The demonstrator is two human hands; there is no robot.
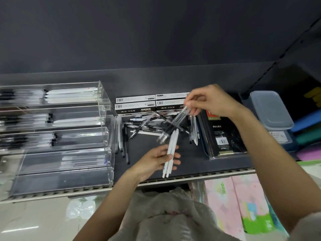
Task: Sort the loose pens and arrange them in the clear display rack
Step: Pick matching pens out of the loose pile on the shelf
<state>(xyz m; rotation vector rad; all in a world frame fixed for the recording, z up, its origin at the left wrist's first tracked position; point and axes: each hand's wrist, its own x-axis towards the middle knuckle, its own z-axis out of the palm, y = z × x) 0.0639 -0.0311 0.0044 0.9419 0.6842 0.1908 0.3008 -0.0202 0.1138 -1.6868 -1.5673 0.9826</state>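
On a dark grey shop shelf [199,159] with a pale slotted front edge, against a plain dark grey back wall [139,40], the person works with both hands. Their left hand [156,160] has its fingers curled round a small bundle of white plastic pens [171,150], which point up and away from the palm. Just above that bundle, the right hand [206,101] pinches a few clear pens with black grips [175,122] at their top end; these hang down slanted and blurred, and their lower ends come near the tips of the white pens.

Under and behind both grips lies a loose pile of clear and black pens [144,126] on the shelf, with some white pens beside it. Behind the pile stand four black and white pen boxes [135,106]. Left of the left hand stands the clear acrylic stepped display rack [57,136]; its upper tiers hold rows of white and black pens. Right of the right wrist lies a black diary in plastic wrap [220,134], and further right a grey plastic lidded box [271,110]. Below the shelf edge I see a pale tiled floor [34,220] and pink patterned packets [231,202]
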